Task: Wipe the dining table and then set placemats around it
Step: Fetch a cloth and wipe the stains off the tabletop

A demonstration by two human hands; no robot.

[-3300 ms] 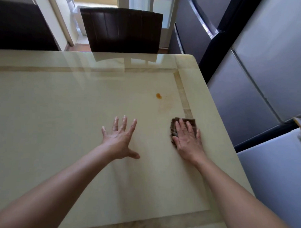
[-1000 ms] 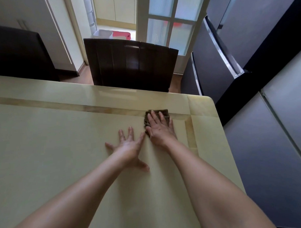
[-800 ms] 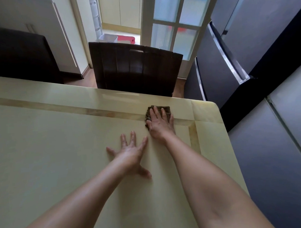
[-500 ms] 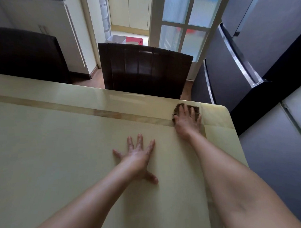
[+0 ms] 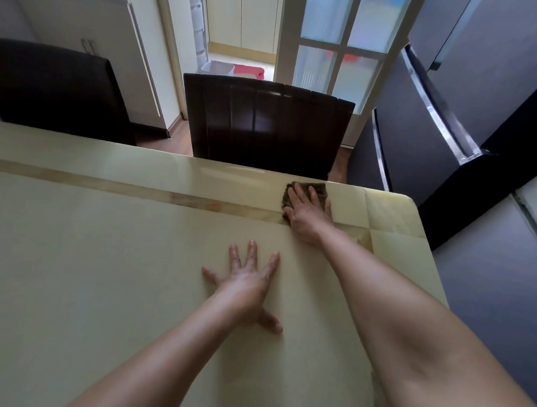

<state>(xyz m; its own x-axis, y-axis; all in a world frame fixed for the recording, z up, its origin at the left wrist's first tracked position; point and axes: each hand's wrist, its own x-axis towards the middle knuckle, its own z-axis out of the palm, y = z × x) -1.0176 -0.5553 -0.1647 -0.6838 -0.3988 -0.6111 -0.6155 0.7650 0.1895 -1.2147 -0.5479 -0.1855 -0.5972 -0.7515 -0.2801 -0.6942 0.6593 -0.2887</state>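
The glossy cream dining table (image 5: 111, 269) with a tan inlay band fills the lower left. My right hand (image 5: 307, 215) lies flat with straight fingers on a folded dark brown cloth (image 5: 320, 187), pressing it onto the table near the far right corner, close to the far edge. Most of the cloth is hidden under the hand. My left hand (image 5: 248, 283) rests flat on the tabletop with fingers spread, nearer to me and left of the cloth. No placemats are in view.
A dark wooden chair (image 5: 267, 124) stands pushed against the far edge behind the cloth, and a second dark chair (image 5: 53, 89) at far left. A large grey refrigerator (image 5: 440, 106) rises right of the table. A glass-paned door (image 5: 338, 48) is behind the chairs.
My right hand has slid the cloth from the tabletop's right side up to the far edge and then right toward the corner. The orange stain seen earlier no longer shows. My left hand stayed flat.
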